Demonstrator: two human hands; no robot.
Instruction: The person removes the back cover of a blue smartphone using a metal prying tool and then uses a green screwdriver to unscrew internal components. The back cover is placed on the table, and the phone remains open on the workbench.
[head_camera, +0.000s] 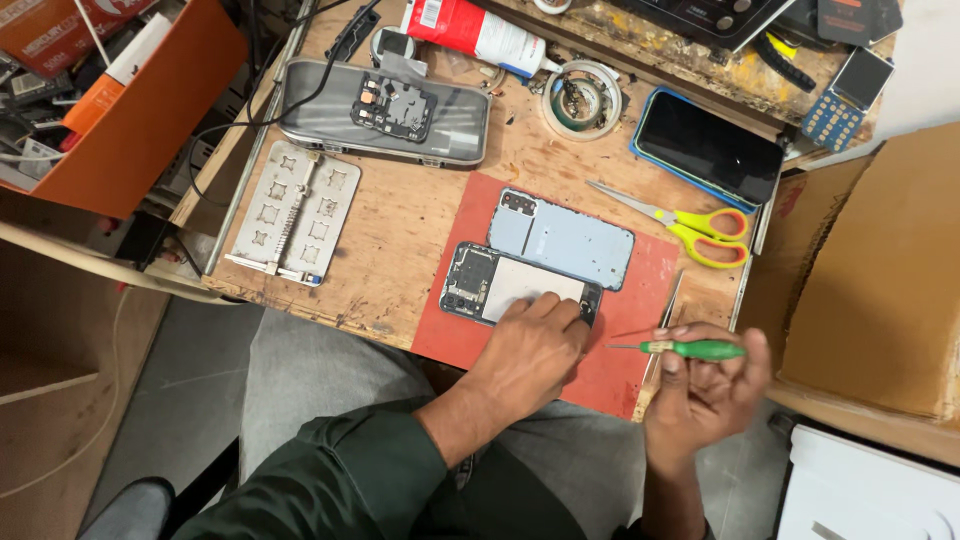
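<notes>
An opened phone with its inner boards showing lies on a red mat near the table's front edge. My left hand rests on the phone's right end, fingers bent over it. Just behind the phone lies its light blue back cover, inner side up. My right hand is off the table's front right corner and grips a green-handled screwdriver whose thin tip points left toward the phone. Tweezers lie by the mat's right edge.
Yellow-handled scissors, a blue-cased phone, a tape roll, a grey tray with a circuit board and a metal holding fixture lie on the wooden table. An orange bin is at left, a cardboard box at right.
</notes>
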